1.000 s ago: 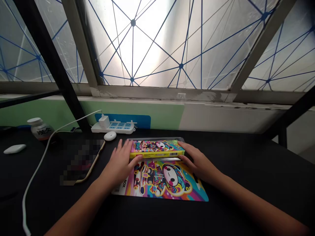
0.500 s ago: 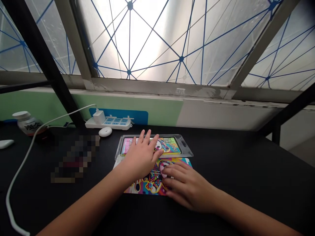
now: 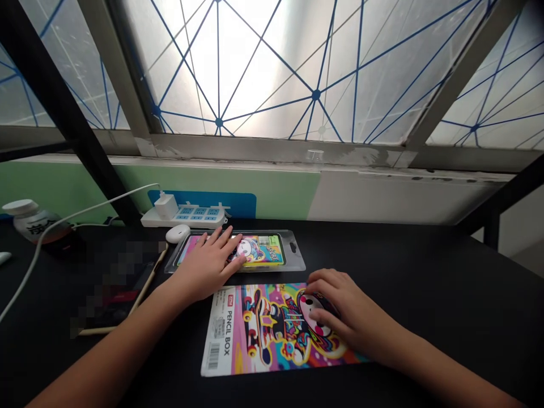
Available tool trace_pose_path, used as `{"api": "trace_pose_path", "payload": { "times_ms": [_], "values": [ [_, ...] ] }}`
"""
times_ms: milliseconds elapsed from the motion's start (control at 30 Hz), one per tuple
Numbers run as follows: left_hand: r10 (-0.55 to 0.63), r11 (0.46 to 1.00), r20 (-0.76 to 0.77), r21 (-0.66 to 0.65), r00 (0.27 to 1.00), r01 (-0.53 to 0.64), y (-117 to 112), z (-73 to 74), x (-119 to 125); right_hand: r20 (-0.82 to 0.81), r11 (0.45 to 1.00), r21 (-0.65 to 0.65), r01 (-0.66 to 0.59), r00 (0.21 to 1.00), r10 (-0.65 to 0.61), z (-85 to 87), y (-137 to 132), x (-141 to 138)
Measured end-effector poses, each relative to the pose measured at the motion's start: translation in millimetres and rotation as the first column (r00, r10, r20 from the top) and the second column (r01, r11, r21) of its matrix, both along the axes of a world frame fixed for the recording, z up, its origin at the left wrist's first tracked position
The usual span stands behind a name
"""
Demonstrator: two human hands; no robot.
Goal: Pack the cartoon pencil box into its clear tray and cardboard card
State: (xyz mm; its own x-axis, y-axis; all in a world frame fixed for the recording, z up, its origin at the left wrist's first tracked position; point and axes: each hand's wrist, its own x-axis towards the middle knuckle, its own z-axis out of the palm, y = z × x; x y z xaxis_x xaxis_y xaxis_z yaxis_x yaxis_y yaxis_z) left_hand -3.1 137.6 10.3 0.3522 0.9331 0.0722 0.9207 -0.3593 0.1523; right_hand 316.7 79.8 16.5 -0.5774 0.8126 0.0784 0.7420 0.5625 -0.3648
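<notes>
My left hand (image 3: pixel 208 265) lies spread over a clear plastic blister tray (image 3: pixel 294 258), covering part of the colourful pencil box (image 3: pixel 263 251) inside it. Nearer to me is a bright printed card (image 3: pixel 272 331), marked "PENCIL BOX", with a cartoon figure and a skateboard on it. On the card's right part rests my right hand (image 3: pixel 346 311), its fingers loosely bent and apart, not wrapped around anything. A strip of black tabletop shows between tray and card.
Behind the tray stand a white power strip (image 3: pixel 193 215) with a plugged-in charger (image 3: pixel 165 205) and a small white rounded case (image 3: pixel 177 233). At left are a white-capped bottle (image 3: pixel 36 221), a white cable (image 3: pixel 46 238) and a partly blurred dark item with a wooden edge (image 3: pixel 148 280).
The card has come towards me and away from the tray, with my right hand on it. My left hand and the tray have shifted left. The view has turned slightly.
</notes>
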Motion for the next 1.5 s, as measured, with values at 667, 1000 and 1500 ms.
{"api": "trace_pose_path", "payload": {
  "times_ms": [667,1000,1500],
  "values": [
    [-0.057,0.997,0.164,-0.036,0.985,0.064,-23.5,17.3,3.4,-0.037,0.941,-0.186,0.284,0.955,-0.295,2.7,62.8,67.3],
    [-0.026,1.000,0.082,-0.001,0.996,0.026,-28.1,3.2,14.4,-0.133,0.943,0.159,0.293,0.953,-0.273,-1.7,56.7,35.8],
    [-0.036,0.998,0.049,-0.059,0.998,0.039,-29.9,6.8,17.0,-0.083,0.955,-0.132,0.267,0.957,-0.279,-4.7,68.9,64.6]
  ]
}}
